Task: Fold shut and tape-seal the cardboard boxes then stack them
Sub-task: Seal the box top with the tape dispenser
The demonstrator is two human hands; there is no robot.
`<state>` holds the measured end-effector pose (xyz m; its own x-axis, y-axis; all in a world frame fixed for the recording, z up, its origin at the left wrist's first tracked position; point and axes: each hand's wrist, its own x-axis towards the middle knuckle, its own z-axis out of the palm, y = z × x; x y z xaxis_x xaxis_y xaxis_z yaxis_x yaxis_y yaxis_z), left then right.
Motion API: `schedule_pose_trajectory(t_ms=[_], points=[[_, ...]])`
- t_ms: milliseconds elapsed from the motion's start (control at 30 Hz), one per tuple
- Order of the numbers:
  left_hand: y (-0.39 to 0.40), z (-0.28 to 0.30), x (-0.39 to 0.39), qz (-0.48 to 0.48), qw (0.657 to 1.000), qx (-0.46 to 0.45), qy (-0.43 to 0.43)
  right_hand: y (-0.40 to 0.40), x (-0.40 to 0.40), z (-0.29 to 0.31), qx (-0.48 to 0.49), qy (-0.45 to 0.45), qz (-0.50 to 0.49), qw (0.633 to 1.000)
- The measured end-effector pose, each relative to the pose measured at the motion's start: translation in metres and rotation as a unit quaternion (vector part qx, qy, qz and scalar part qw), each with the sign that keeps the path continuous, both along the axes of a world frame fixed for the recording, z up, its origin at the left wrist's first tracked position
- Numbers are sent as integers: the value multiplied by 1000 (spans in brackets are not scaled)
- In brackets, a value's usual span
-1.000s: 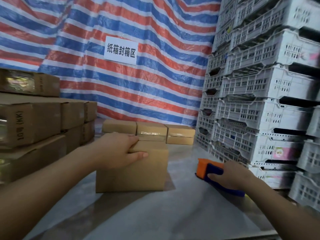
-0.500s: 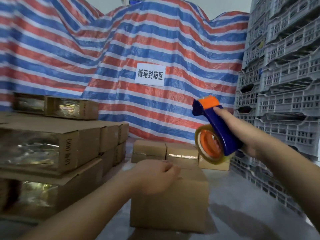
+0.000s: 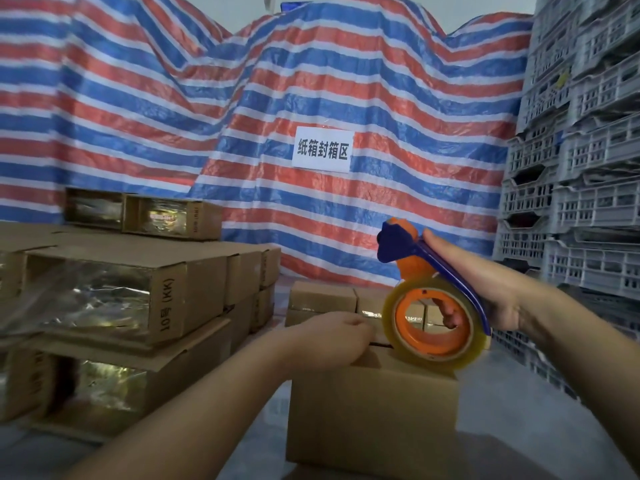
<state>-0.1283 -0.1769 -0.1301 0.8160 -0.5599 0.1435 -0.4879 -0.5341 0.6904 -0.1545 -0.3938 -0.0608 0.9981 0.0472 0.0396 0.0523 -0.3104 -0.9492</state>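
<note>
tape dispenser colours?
Blue frame, orange hub, on the tape dispenser; head view.

blue-and-orange tape dispenser, brown cardboard box, red-white-blue striped tarp, grey crates

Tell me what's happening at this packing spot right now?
A person is about to tape a cardboard box shut. The left hand rests on the box's closed top flaps. The right hand grips a blue and orange tape dispenser, its roll held just over the top of the box. No tape shows on this box's seam yet. Taped boxes are stacked to the left, with grey crates on the right.
</note>
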Motion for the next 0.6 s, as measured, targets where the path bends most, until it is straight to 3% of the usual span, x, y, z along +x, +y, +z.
schedule_pose_trajectory(t_ms=[67, 133, 300, 367, 500, 600], points=[[-5, 10, -3, 36, 994, -94, 50, -1, 0, 0, -2, -9, 1, 1000], [-6, 18, -7, 86, 963, -221, 127, -1, 1, 0, -14, -19, 0, 1000], [4, 30, -13, 113, 897, -410, 122, 7, 4, 3, -50, -39, 5, 998], [5, 34, -13, 100, 883, -433, 153, 10, 4, 4, -54, -45, 9, 997], [2, 34, -18, 55, 891, -392, 223, 9, 7, 2, -46, -54, 15, 997], [1, 34, -21, 68, 877, -423, 216, 8, 7, 2, -42, -51, 21, 998]])
